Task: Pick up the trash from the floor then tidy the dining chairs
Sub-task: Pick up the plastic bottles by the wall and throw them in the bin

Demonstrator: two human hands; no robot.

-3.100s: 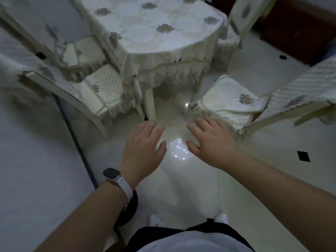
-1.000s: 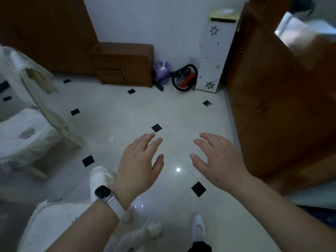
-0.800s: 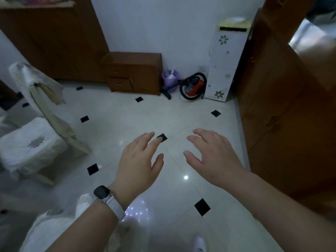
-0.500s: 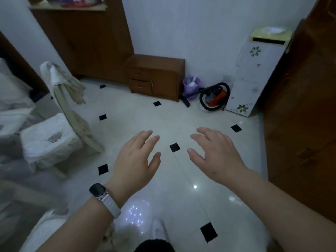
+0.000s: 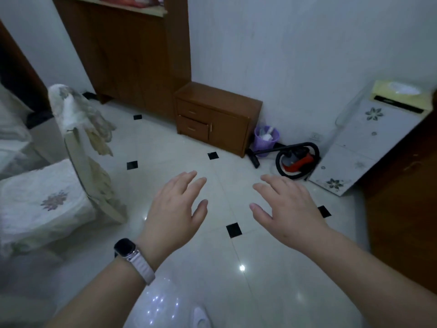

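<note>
- The flower-printed water dispenser point(image 5: 369, 138) has a dark strip near its top; its lettering is too small to read.
- Glossy white floor point(image 5: 165, 150) lies open up to a low cabinet point(image 5: 220, 119), purple bin point(image 5: 266, 140) and red vacuum cleaner point(image 5: 298, 160).
- The dining chair point(image 5: 54, 202) stands at the left edge, in a cream flower-embroidered cover.
- Left hand point(image 5: 175, 211) and right hand point(image 5: 288, 207) hover palm-down, fingers spread, holding nothing.

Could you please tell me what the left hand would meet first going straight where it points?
Beyond the left hand, only bare floor, then probably the low wooden cabinet; depth is unclear.
</note>
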